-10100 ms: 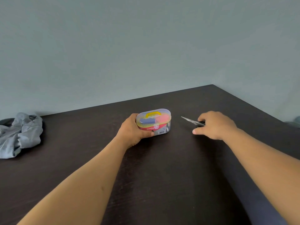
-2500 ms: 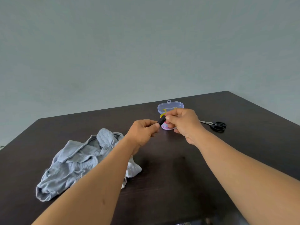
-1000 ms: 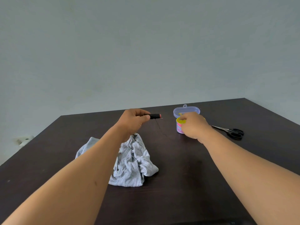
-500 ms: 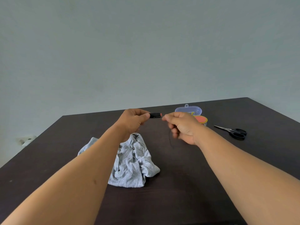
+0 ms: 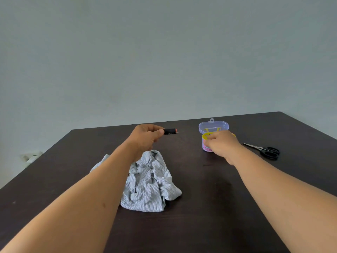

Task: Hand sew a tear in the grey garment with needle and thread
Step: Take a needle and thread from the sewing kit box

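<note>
Right hand [image 5: 221,144] has returned to the open clear plastic sewing box [image 5: 212,133], fingers curled, grip contents indiscernible; left hand [image 5: 145,138] pinches the black thread spool [image 5: 170,131] above the surface's [image 5: 209,207] far edge.

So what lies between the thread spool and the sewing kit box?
Nothing: in the head view, only bare dark table shows between the spool in the left hand and the kit box under the right hand.
</note>
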Tool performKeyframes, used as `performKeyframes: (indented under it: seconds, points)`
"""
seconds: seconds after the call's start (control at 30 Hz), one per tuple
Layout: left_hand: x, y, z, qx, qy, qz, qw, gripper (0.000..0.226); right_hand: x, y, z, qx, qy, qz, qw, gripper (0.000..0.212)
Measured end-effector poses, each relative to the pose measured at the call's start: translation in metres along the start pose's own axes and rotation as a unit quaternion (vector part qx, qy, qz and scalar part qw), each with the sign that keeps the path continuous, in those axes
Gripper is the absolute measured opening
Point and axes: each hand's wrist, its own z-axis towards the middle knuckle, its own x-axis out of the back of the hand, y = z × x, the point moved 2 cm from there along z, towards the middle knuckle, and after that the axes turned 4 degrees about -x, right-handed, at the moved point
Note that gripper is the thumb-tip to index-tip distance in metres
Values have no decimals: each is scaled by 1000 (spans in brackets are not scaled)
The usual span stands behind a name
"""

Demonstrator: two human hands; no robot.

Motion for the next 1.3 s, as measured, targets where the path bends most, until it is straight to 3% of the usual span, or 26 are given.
performKeyframes:
  seconds: [0.03, 0.1, 0.17, 0.23, 0.33, 0.43, 0.47, 0.83, 1.07, 1.17, 1.3]
  points:
    - [-2, 1, 0, -1, -5, 2, 1000, 9, -1, -5, -6, 21, -7, -20, 1000, 15]
    - [-5, 3, 0, -2, -14, 4, 1000, 9, -2, -17, -17, 54, -25, -11, 998, 36]
    - [-10, 6, 1, -2, -24, 1, 1000, 9, -6, -28, -23, 86, -80, 53, 992, 61]
    - [-15, 10, 1, 1, -33, -3, 999, 8, -14, -39, -26, 124, -135, 112, 977, 70]
    - [-22, 12, 1, 3, -49, -9, 999, 8, -25, -46, -29, 143, -161, 175, 961, 58]
    - [-24, 12, 0, 5, -55, -12, 998, 9, -28, -46, -29, 130, -148, 192, 961, 12]
    - [-23, 11, 0, 4, -51, -9, 999, 9, -26, -44, -29, 126, -141, 194, 963, 6]
    - [-3, 2, 3, 3, -8, -4, 1000, 8, 7, -11, -6, 13, -9, 267, 964, 11]
    - [2, 5, 2, 0, -1, 4, 1000, 7, 16, 6, 9, -55, 68, 146, 985, 13]
    - [1, 8, 3, 2, -7, 3, 1000, 7, 14, 0, 2, -44, 44, 44, 997, 17]
    - [-5, 11, 3, 2, -24, 1, 1000, 7, 4, -26, -15, 54, -36, 112, 992, 47]
